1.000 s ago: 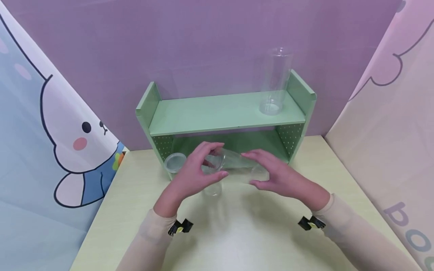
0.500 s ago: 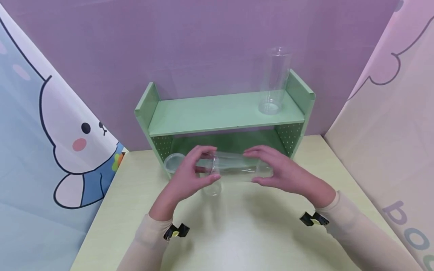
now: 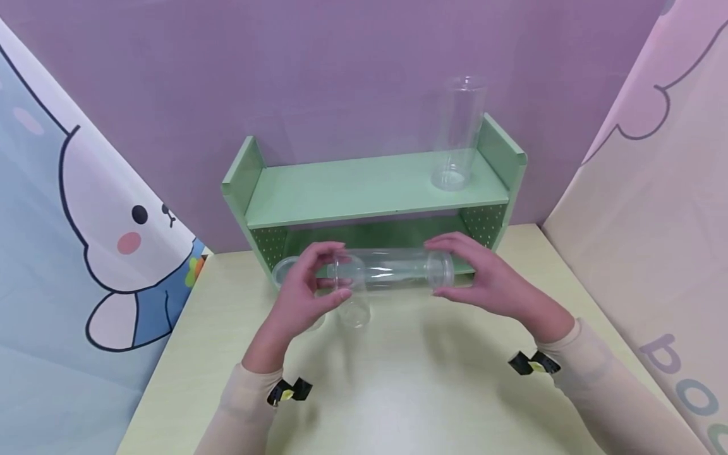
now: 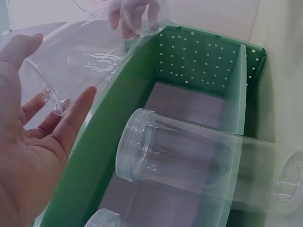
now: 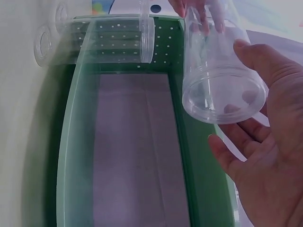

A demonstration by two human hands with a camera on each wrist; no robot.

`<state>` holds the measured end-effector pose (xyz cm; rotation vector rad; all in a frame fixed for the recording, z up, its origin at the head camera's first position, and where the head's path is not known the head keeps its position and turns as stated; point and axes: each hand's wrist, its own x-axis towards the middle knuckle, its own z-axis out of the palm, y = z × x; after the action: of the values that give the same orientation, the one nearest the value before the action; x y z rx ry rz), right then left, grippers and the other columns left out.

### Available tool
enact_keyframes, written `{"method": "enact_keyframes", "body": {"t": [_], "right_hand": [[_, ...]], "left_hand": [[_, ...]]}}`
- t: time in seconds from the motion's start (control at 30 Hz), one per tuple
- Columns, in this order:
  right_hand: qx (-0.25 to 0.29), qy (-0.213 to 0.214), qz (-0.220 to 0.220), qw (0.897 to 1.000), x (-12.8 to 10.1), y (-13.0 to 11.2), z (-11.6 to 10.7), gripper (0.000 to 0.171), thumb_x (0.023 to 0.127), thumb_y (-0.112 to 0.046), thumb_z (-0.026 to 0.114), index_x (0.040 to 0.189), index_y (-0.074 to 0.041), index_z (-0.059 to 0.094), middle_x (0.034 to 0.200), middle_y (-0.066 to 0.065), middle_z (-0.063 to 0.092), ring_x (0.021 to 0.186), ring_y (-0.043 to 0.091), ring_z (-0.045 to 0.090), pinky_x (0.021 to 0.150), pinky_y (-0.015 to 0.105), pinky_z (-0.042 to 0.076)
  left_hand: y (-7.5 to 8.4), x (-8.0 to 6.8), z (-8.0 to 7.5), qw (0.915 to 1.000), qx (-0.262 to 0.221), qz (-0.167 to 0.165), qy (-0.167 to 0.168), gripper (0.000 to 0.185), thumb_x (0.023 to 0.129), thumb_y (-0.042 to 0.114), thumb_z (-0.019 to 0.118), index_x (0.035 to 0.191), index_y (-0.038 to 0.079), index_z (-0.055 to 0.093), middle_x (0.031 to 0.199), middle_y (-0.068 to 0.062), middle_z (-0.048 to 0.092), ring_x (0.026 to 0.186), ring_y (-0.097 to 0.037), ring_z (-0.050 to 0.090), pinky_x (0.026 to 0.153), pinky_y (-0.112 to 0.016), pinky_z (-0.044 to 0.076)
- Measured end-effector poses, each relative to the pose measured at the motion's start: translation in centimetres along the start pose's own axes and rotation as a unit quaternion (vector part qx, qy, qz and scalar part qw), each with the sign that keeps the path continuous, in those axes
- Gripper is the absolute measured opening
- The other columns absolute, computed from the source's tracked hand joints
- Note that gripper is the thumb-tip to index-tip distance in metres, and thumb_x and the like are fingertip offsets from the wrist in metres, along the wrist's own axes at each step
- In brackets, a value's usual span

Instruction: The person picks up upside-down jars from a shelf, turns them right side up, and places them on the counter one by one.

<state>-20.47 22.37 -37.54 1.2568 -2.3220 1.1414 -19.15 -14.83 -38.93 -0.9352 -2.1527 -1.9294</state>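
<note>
Both hands hold a clear plastic cylinder level in the air, just in front of the lower opening of a green two-tier shelf. My left hand pinches its left end between thumb and fingers. My right hand grips the right end. The left wrist view shows the left hand at the held cylinder. In the right wrist view the right hand wraps the cylinder's closed end.
A tall clear cylinder stands on the top shelf at the right. Another clear cylinder lies in the lower compartment, its end poking out at the left. A small clear cup sits on the pale table under the left hand.
The held cylinder was tilted and now lies level. Both hands have risen a little and moved apart toward the shelf.
</note>
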Motion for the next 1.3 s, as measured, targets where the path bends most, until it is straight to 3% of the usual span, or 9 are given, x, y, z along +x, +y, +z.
{"method": "enact_keyframes", "body": {"t": [0.1, 0.23, 0.33, 0.47, 0.53, 0.7, 0.83, 1.07, 1.3], "right_hand": [[0.015, 0.009, -0.003, 1.0, 0.0, 0.0, -0.1, 0.079, 0.08, 0.003, 0.097, 0.151, -0.007, 0.062, 0.148, 0.009, 0.063, 0.135, 0.023, 0.059, 0.116, 0.021, 0.045], [0.044, 0.018, -0.007, 0.999, 0.1, 0.2, -0.2, 0.08, 0.08, 0.008, 0.095, 0.151, -0.005, 0.061, 0.148, 0.007, 0.062, 0.131, 0.027, 0.06, 0.115, 0.023, 0.047], [0.067, 0.019, -0.005, 0.998, 0.1, 0.3, -0.1, 0.079, 0.08, 0.011, 0.094, 0.151, -0.004, 0.06, 0.149, 0.008, 0.061, 0.131, 0.025, 0.061, 0.114, 0.024, 0.049], [0.1, 0.018, 0.004, 0.995, 0.0, 0.5, 0.0, 0.079, 0.081, 0.015, 0.091, 0.151, -0.001, 0.058, 0.151, 0.015, 0.058, 0.132, 0.023, 0.06, 0.114, 0.026, 0.051], [0.118, 0.018, 0.01, 0.993, 0.0, 0.6, -0.1, 0.079, 0.081, 0.018, 0.089, 0.151, 0.001, 0.057, 0.151, 0.018, 0.057, 0.131, 0.024, 0.061, 0.113, 0.029, 0.053], [0.192, 0.034, 0.015, 0.981, 0.3, 0.6, -0.3, 0.076, 0.083, 0.026, 0.079, 0.151, 0.01, 0.052, 0.15, 0.021, 0.056, 0.126, 0.025, 0.065, 0.106, 0.034, 0.06], [0.252, 0.06, 0.004, 0.966, 0.6, 0.7, -0.7, 0.069, 0.087, 0.026, 0.071, 0.151, 0.015, 0.048, 0.148, 0.019, 0.059, 0.122, 0.024, 0.066, 0.099, 0.029, 0.061], [0.305, 0.094, 0.016, 0.948, 0.7, 0.6, -1.0, 0.066, 0.089, 0.029, 0.061, 0.152, 0.016, 0.048, 0.148, 0.016, 0.063, 0.12, 0.024, 0.069, 0.093, 0.028, 0.063], [0.301, 0.115, 0.011, 0.947, 1.0, 0.4, -1.1, 0.066, 0.088, 0.028, 0.059, 0.153, 0.015, 0.051, 0.148, 0.02, 0.064, 0.115, 0.027, 0.07, 0.091, 0.027, 0.06]], "left_hand": [[-0.2, -0.1, -0.1, 0.9995, -0.023, 0.02, 0.004, 0.074, 0.087, -0.019, 0.079, 0.153, 0.001, 0.052, 0.146, -0.015, 0.061, 0.13, -0.05, 0.063, 0.096, -0.048, 0.065], [-0.3, -0.1, -0.2, 0.998, -0.051, 0.038, 0.009, 0.076, 0.085, -0.025, 0.076, 0.153, -0.005, 0.049, 0.147, -0.011, 0.06, 0.136, -0.039, 0.061, 0.097, -0.048, 0.065], [-0.4, 0.0, -0.2, 0.9969, -0.067, 0.039, 0.013, 0.075, 0.085, -0.027, 0.073, 0.153, -0.007, 0.048, 0.146, -0.01, 0.061, 0.136, -0.034, 0.062, 0.097, -0.047, 0.065], [-0.5, 0.0, 0.0, 0.9957, -0.086, 0.027, 0.02, 0.073, 0.086, -0.026, 0.072, 0.152, -0.008, 0.047, 0.146, -0.01, 0.061, 0.137, -0.045, 0.059, 0.096, -0.047, 0.064], [-0.4, 0.0, 0.2, 0.9952, -0.092, 0.022, 0.027, 0.073, 0.086, -0.023, 0.073, 0.152, -0.008, 0.047, 0.146, -0.01, 0.061, 0.136, -0.044, 0.06, 0.095, -0.046, 0.065], [-0.9, 0.1, 1.1, 0.988, -0.148, 0.026, 0.035, 0.069, 0.086, -0.017, 0.073, 0.15, -0.002, 0.05, 0.144, -0.007, 0.062, 0.131, -0.025, 0.063, 0.094, -0.046, 0.065], [-1.2, 0.2, 2.1, 0.9823, -0.183, 0.033, 0.022, 0.065, 0.088, -0.014, 0.071, 0.147, 0.003, 0.05, 0.142, -0.008, 0.059, 0.131, -0.023, 0.062, 0.098, -0.049, 0.064], [-1.3, -0.2, 2.9, 0.9877, -0.156, -0.002, 0.005, 0.066, 0.089, -0.019, 0.072, 0.145, -0.007, 0.041, 0.142, -0.016, 0.057, 0.131, -0.026, 0.063, 0.1, -0.047, 0.063], [-1.3, -1.0, 3.2, 0.9962, -0.076, -0.037, -0.019, 0.069, 0.09, -0.016, 0.078, 0.148, 0.0, 0.046, 0.145, -0.022, 0.056, 0.128, -0.031, 0.067, 0.096, -0.046, 0.066]]}}
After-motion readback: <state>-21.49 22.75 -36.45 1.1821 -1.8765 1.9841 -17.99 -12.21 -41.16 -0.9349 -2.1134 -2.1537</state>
